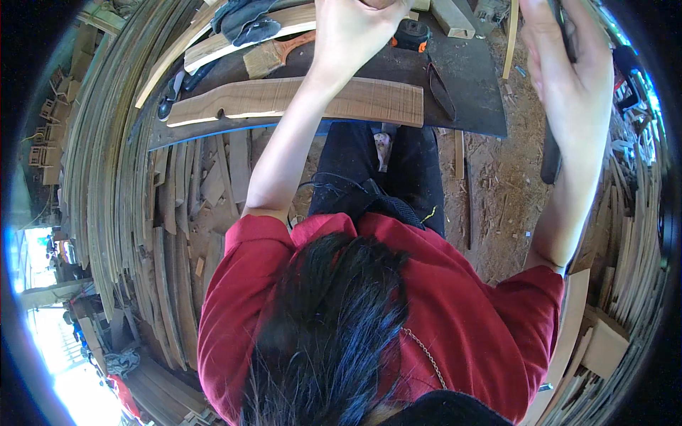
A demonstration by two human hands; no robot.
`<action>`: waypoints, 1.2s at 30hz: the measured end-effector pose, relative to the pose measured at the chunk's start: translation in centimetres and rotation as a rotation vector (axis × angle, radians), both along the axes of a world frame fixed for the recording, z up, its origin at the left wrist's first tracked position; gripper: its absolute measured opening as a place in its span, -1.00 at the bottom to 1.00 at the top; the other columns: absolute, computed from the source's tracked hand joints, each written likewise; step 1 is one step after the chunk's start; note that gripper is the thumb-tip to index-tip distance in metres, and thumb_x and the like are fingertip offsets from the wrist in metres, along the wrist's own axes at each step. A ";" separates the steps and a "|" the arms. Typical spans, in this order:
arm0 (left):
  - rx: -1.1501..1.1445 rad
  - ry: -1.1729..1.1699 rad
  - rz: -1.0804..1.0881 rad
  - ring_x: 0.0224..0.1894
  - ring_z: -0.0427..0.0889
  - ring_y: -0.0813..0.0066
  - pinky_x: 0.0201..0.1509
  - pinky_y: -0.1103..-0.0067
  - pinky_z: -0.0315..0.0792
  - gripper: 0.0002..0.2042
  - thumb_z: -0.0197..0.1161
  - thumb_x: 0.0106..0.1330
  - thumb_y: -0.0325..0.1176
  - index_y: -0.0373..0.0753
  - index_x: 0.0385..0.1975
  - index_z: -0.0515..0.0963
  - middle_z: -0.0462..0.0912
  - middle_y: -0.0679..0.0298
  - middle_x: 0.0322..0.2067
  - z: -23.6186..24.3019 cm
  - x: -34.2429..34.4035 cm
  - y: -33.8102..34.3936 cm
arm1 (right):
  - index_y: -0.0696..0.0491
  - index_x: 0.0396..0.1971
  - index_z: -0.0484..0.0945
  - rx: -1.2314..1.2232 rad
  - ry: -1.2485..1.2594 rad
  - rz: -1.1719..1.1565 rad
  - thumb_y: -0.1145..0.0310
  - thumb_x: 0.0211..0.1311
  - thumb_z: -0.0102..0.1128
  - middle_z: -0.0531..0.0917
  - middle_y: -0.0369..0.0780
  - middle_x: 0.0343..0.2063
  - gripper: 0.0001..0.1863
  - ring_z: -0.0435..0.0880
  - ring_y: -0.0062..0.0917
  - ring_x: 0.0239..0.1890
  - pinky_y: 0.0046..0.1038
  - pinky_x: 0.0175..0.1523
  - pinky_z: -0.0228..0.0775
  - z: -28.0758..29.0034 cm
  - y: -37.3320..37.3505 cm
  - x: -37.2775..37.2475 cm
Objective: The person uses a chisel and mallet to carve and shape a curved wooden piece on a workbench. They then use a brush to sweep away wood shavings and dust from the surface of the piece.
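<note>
My left hand [352, 39] reaches over the dark work board [472, 106], its fingers partly cut off by the upper edge. They are closed on a brown piece [378, 3], mostly out of view. Off the board's right side, my right hand [572, 89] is closed around a long dark bar [551, 157], whose kind I cannot make out. Below my left wrist lies a wooden plank [376, 102] with a knot hole. Close by are a wide paintbrush [266, 59], a black and orange tape measure [411, 35] and a dark folded cloth [245, 27].
A slim dark leaf-shaped piece [440, 92] lies at the plank's right end. A dark-handled tool [170, 98] sits at its left. Long wooden strips [106, 156] are stacked on the left, more strips [643, 263] on the right. Wood shavings [497, 206] cover the floor.
</note>
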State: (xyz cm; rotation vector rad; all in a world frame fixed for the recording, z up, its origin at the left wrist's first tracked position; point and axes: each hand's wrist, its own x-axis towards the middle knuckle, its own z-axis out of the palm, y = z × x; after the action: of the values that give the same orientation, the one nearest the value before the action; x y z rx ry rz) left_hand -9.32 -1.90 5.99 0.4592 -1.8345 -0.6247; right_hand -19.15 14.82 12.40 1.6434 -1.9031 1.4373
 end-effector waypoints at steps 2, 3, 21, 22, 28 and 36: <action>0.040 -0.034 -0.037 -0.44 0.66 0.36 -0.37 0.48 0.46 -0.70 0.35 0.08 -0.27 -0.44 -0.40 0.56 0.63 0.00 -0.54 -0.1 -0.2 0.5 | 0.11 -0.23 0.51 0.030 0.014 -0.034 0.19 0.31 0.05 0.40 -0.40 -0.68 -0.72 0.27 -0.76 -0.70 -0.64 -0.58 0.05 -0.6 0.7 -0.5; 0.039 -0.054 -0.044 -0.44 0.67 0.32 -0.37 0.47 0.46 -0.70 0.35 0.08 -0.27 -0.44 -0.40 0.56 0.63 -0.01 -0.54 0.0 -0.4 0.7 | 0.09 -0.11 0.51 0.040 0.022 -0.066 0.17 0.33 0.04 0.34 -0.44 -0.68 -0.69 0.19 -0.82 -0.72 -0.70 -0.62 -0.05 -1.9 0.9 -1.2; -0.157 -0.200 -0.048 -0.46 0.61 0.09 -0.39 0.37 0.48 -0.76 0.33 0.04 -0.24 -0.31 -0.50 0.54 0.59 0.03 -0.54 -3.0 -2.3 1.6 | 0.12 -0.01 0.48 -0.029 -0.149 -0.177 0.26 0.33 0.07 0.38 -0.44 -0.62 -0.67 0.25 -0.84 -0.61 -0.71 -0.49 0.02 -7.3 5.1 -1.8; -0.214 -0.146 -0.029 -0.53 0.61 0.19 -0.42 0.42 0.48 -0.77 0.34 0.03 -0.24 -0.29 -0.52 0.55 0.59 0.10 -0.60 -3.9 -2.6 1.5 | 0.12 -0.01 0.48 -0.002 -0.137 -0.187 0.27 0.33 0.06 0.38 -0.44 -0.63 -0.67 0.25 -0.84 -0.61 -0.71 -0.50 0.02 -7.4 5.2 -1.8; -0.188 -0.215 -0.057 -0.47 0.63 0.12 -0.33 0.35 0.53 -0.78 0.34 -0.03 -0.20 -0.19 -0.48 0.59 0.62 0.10 -0.56 -4.8 -3.1 1.6 | 0.18 -0.06 0.49 -0.032 -0.213 -0.203 0.28 0.31 0.09 0.56 -0.31 -0.50 -0.68 0.45 -0.70 -0.46 -0.64 -0.30 0.31 -8.2 5.3 -1.9; -0.189 -0.334 -0.017 -0.46 0.64 0.12 -0.32 0.35 0.54 -0.75 0.32 -0.01 -0.16 -0.20 -0.44 0.59 0.62 0.11 -0.55 -4.7 -3.0 2.0 | 0.15 -0.09 0.51 0.067 -0.266 -0.208 0.30 0.33 0.04 0.53 -0.35 -0.49 -0.72 0.35 -0.80 -0.57 -0.72 -0.48 0.18 -10.1 5.6 -2.4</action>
State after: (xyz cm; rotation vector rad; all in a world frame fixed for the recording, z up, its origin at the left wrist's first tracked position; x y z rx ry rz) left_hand -12.36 0.10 1.27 0.4408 -2.1927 -0.3965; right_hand -21.51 20.45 2.28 1.2853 -2.2113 1.5836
